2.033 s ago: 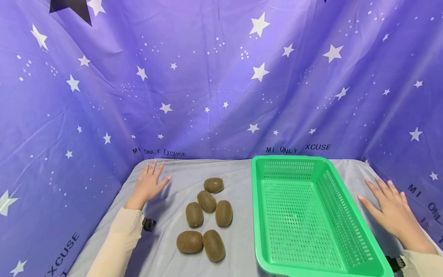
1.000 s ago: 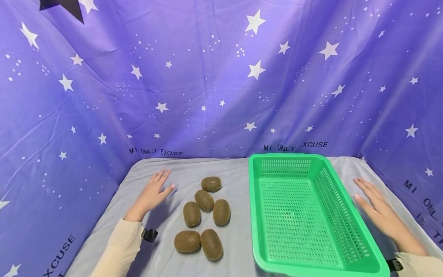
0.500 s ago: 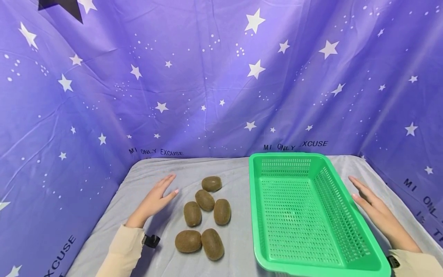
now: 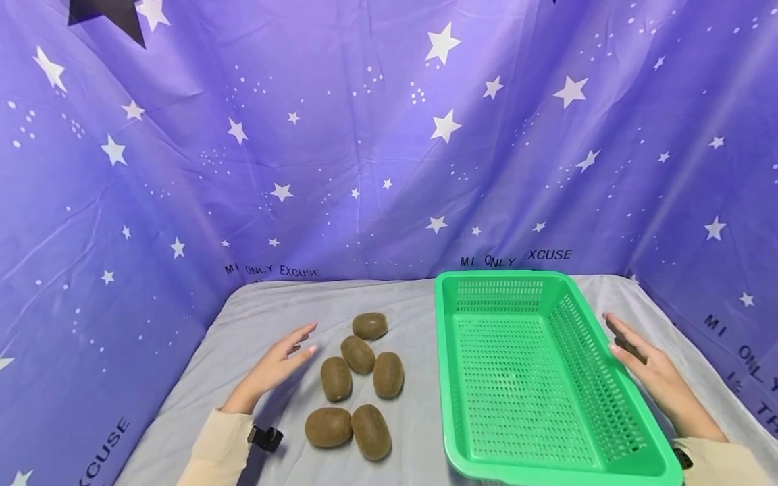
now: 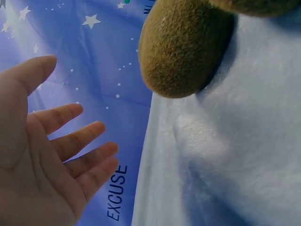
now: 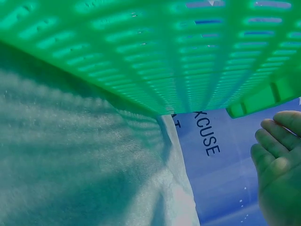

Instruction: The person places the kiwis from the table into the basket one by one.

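Note:
Several brown kiwis (image 4: 358,355) lie in a loose cluster on the grey cloth. To their left is my left hand (image 4: 273,364), thumb apart from the fingers and nothing held. The left wrist view shows its palm and relaxed fingers (image 5: 77,141), with a fuzzy kiwi (image 5: 183,47) beyond. A green plastic basket (image 4: 452,405) with slotted walls stands right of the fruit, its inside bare. Just outside its right rim is my right hand (image 4: 659,381), fingers fairly straight. In the right wrist view that hand (image 6: 282,165) appears below the basket's side wall (image 6: 155,61).
Grey cloth (image 4: 419,304) covers the table. A purple curtain (image 4: 365,135) with white stars and lettering encloses the back and both sides. A black wrist strap piece (image 4: 267,439) sits at the left cuff.
Both hands have moved inward, the left toward the kiwis and the right toward the basket's rim, turning from palm-down to sideways. Kiwis and basket stay put; the head view shifts slightly.

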Action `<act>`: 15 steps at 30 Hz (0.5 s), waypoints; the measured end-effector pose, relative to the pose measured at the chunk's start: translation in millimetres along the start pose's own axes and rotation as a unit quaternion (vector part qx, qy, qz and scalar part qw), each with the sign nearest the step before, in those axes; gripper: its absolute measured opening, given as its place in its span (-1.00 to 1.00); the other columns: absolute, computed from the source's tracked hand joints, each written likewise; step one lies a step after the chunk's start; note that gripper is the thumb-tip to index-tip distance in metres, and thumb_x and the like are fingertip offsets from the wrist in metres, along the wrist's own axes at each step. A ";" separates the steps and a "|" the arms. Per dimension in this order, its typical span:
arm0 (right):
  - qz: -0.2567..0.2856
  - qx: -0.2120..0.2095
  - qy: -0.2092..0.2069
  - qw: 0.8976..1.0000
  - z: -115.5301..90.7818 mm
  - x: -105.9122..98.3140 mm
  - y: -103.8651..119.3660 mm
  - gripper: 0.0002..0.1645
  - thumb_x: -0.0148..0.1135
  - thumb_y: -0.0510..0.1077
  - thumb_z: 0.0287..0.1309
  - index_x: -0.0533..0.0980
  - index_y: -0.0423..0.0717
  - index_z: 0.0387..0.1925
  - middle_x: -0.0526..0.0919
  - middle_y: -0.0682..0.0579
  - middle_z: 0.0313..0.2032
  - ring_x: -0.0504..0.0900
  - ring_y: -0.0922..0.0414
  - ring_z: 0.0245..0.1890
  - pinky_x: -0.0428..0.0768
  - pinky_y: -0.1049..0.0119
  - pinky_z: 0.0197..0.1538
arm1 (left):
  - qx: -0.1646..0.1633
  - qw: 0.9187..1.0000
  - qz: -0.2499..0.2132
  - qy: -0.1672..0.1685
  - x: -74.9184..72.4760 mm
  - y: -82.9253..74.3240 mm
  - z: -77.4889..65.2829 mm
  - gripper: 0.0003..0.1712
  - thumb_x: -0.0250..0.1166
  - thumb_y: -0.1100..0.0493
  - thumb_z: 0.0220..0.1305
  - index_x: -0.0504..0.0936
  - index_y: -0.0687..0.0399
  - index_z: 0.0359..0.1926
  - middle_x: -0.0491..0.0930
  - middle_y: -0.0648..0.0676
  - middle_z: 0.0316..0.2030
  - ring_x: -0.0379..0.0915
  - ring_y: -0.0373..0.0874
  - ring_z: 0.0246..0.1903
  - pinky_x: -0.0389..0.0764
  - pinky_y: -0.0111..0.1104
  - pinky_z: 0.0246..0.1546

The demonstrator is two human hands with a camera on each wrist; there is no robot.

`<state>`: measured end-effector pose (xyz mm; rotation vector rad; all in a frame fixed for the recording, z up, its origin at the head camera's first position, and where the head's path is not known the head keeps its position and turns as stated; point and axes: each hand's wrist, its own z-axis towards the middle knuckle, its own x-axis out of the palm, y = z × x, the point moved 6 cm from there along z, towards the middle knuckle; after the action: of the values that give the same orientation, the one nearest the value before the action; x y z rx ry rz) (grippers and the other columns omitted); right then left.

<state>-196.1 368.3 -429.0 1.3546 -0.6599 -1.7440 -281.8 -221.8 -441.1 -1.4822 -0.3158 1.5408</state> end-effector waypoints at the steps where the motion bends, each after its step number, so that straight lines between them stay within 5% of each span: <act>1: 0.002 -0.001 0.001 1.000 0.0 0.9 -0.2 -0.33 -0.15 -0.24 0.41 -0.06 0.00 0.47 0.02 0.36 0.41 0.14 0.67 0.15 0.22 0.78 0.05 | 0.000 1.000 -0.013 0.002 1.1 0.3 -0.6 -0.40 0.12 0.14 0.37 0.25 0.25 0.35 0.30 0.29 0.28 0.23 0.27 0.22 0.28 0.11 0.19; 9: 0.021 0.003 0.024 0.999 3.0 7.4 1.1 -0.28 -0.13 -0.24 0.41 -0.10 0.14 0.47 -0.06 0.25 0.45 0.05 0.66 0.23 0.21 0.78 0.06 | 0.004 0.998 -0.061 0.032 10.3 3.9 -6.7 -0.40 0.13 0.22 0.35 0.21 0.30 0.35 0.30 0.34 0.26 0.24 0.32 0.19 0.30 0.10 0.17; 15: 0.054 -0.007 0.021 0.998 5.1 10.2 1.4 -0.24 -0.08 -0.32 0.36 -0.10 -0.02 0.47 -0.06 0.20 0.46 0.05 0.65 0.25 0.19 0.77 0.10 | 0.013 0.993 -0.096 0.063 19.2 1.7 -11.7 -0.31 0.19 0.23 0.30 0.16 0.32 0.37 0.22 0.37 0.30 0.17 0.36 0.22 0.26 0.12 0.18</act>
<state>-201.5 358.6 -431.8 1.3177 -0.6845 -1.6277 -268.9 -213.1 -457.3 -1.4754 -0.3522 1.2893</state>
